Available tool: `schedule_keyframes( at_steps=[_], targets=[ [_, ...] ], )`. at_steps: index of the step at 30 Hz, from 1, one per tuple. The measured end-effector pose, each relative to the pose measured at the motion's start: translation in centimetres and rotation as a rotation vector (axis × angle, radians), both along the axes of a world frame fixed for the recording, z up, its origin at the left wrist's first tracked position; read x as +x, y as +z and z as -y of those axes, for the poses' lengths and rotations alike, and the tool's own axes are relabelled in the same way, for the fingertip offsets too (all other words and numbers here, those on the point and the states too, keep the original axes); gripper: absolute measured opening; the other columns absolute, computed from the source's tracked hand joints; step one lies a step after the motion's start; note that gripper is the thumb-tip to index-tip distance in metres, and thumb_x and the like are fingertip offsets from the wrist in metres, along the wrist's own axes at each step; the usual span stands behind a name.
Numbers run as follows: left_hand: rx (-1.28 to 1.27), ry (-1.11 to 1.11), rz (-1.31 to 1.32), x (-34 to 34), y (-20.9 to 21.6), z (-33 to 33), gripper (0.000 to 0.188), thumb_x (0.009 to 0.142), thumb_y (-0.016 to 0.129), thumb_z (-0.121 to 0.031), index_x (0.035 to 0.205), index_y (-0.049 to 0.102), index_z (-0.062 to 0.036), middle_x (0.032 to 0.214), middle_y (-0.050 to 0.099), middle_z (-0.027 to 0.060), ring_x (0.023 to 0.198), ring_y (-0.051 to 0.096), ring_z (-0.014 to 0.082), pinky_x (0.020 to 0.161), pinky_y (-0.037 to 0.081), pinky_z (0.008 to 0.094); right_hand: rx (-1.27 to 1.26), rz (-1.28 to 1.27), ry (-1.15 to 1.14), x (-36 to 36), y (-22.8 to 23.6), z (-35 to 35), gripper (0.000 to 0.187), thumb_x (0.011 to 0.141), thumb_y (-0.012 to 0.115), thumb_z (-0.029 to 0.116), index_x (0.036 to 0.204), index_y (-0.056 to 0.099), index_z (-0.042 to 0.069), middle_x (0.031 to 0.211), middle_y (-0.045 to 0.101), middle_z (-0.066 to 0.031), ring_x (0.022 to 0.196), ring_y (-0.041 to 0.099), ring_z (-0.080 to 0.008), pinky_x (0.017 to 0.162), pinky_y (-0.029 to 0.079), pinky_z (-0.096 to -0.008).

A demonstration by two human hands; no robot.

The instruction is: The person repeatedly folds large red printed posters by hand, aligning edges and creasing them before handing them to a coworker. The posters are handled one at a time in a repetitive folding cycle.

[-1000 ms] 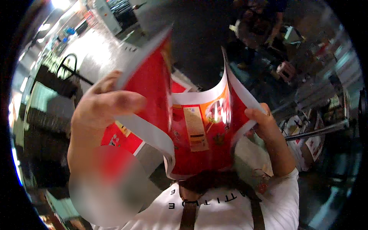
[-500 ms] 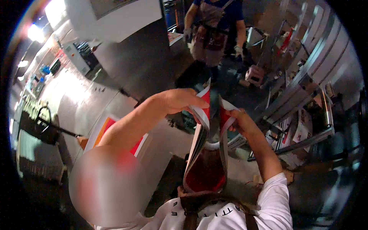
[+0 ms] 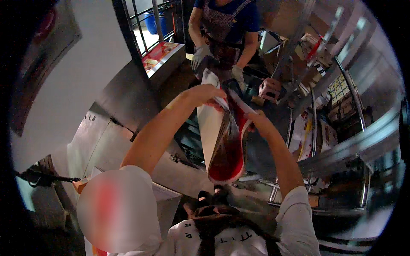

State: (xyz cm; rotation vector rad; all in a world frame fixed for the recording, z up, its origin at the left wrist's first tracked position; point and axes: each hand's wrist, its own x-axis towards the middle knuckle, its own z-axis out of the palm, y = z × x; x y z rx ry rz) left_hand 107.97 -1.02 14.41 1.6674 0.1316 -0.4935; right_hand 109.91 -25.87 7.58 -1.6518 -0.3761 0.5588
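Between my two hands hangs a stack of large red-and-white printed sheets (image 3: 228, 164), bent into a deep U with its rounded fold toward my body. My left hand (image 3: 207, 94) is closed over the stack's left edge, fingers wrapped round it. The right edge is gripped by my right hand (image 3: 258, 123). At the far end of the sheets, a co-worker's grey-gloved hands (image 3: 203, 59) are close to or touching them; blur hides which. The co-worker's other glove (image 3: 238, 77) is beside the right side of the stack.
A large white machine panel (image 3: 64, 64) curves along the left. Farther back stands a stack of red printed material (image 3: 164, 53) by a black frame. Metal rails (image 3: 363, 128) run down the right side, and a pink stool-like block (image 3: 270, 88) sits near the co-worker.
My view has swung and come closer to the co-worker. The sheets in my hands have moved forward, and the co-worker's gloves have come up to their far end.
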Motion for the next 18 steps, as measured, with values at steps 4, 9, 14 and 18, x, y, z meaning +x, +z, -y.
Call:
schedule_keyframes(
  at_steps=[4, 9, 14, 18],
  targets=[
    [0.164, 0.033, 0.003, 5.7, -0.4, -2.3, 0.037, 0.08, 0.058, -0.026, 0.102, 0.058, 0.0033, 0.094, 0.063, 0.014, 0.078, 0.064, 0.0246, 0.075, 0.049, 0.0334, 0.016, 0.011, 0.049, 6.2, -0.2, -2.3, 0.027, 0.08, 0.054, 0.026, 0.067, 0.056, 0.002, 0.056, 0.056, -0.006, 0.043, 0.05, -0.0133, 0.04, 0.036, -0.0258],
    [0.131, 0.099, -0.014, 9.2, 0.0, -2.2, 0.027, 0.079, 0.061, -0.028, 0.083, 0.064, -0.0016, 0.082, 0.065, 0.0114, 0.071, 0.064, 0.0202, 0.06, 0.049, 0.0295, 0.066, -0.015, 0.083, 13.2, -2.6, -3.2, 0.03, 0.08, 0.054, 0.027, 0.062, 0.056, 0.003, 0.054, 0.055, -0.0068, 0.042, 0.048, -0.014, 0.04, 0.036, -0.027],
    [-0.085, 0.395, 0.051, 14.2, -1.8, -7.7, 0.026, 0.08, 0.058, -0.028, 0.078, 0.062, -0.0018, 0.078, 0.065, 0.0108, 0.067, 0.063, 0.0206, 0.054, 0.048, 0.028, -0.037, 0.007, 0.036, 17.0, -3.6, -3.9, 0.033, 0.079, 0.054, 0.029, 0.06, 0.057, 0.003, 0.054, 0.055, -0.007, 0.044, 0.049, -0.0147, 0.043, 0.037, -0.0272],
    [0.211, 0.909, 0.115, 12.2, -1.8, -11.4, 0.034, 0.08, 0.057, -0.035, 0.086, 0.061, -0.0012, 0.08, 0.064, 0.0099, 0.067, 0.062, 0.0212, 0.059, 0.049, 0.0302, -0.482, 0.087, -0.027, 16.6, -0.6, -8.5, 0.032, 0.081, 0.054, 0.033, 0.072, 0.059, 0.003, 0.06, 0.056, -0.0055, 0.051, 0.052, -0.0143, 0.048, 0.041, -0.0282]
  ],
)
